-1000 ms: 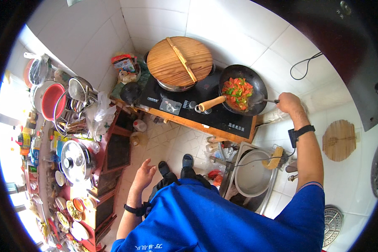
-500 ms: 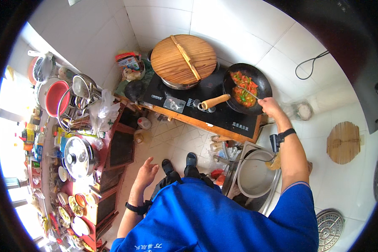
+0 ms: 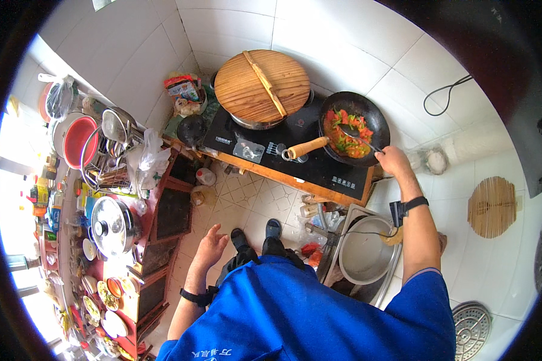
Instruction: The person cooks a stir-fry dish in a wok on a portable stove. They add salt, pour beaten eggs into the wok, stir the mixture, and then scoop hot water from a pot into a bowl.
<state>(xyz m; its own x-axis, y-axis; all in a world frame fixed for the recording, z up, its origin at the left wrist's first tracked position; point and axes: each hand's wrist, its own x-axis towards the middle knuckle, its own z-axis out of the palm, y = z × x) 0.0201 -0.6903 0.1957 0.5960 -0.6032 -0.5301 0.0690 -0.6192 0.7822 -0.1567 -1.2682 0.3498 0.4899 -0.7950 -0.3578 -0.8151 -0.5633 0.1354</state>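
My right hand [image 3: 391,160] grips the thin handle of a dark spatula [image 3: 348,130], whose head is down in a black wok [image 3: 343,154] among red and green chopped food [image 3: 353,124]. The wok's wooden handle [image 3: 307,147] points left over the black cooktop [image 3: 334,181]. Left of the wok, a large round wooden lid [image 3: 265,81] with a wooden bar covers a metal pot [image 3: 253,123]. My left hand [image 3: 212,243] hangs low at my side above the floor, fingers apart and holding nothing.
Crowded shelves on the left hold a red basin [image 3: 81,141], a glass-lidded pot [image 3: 111,224] and several dishes of food [image 3: 108,296]. A sink with a metal basin [image 3: 367,253] is below right. A wooden mat [image 3: 491,207] and perforated metal disc [image 3: 471,325] are on the right.
My right hand has moved left and a little down from a second ago, bringing the spatula further into the food. My left hand stays low, shifting only slightly in view.
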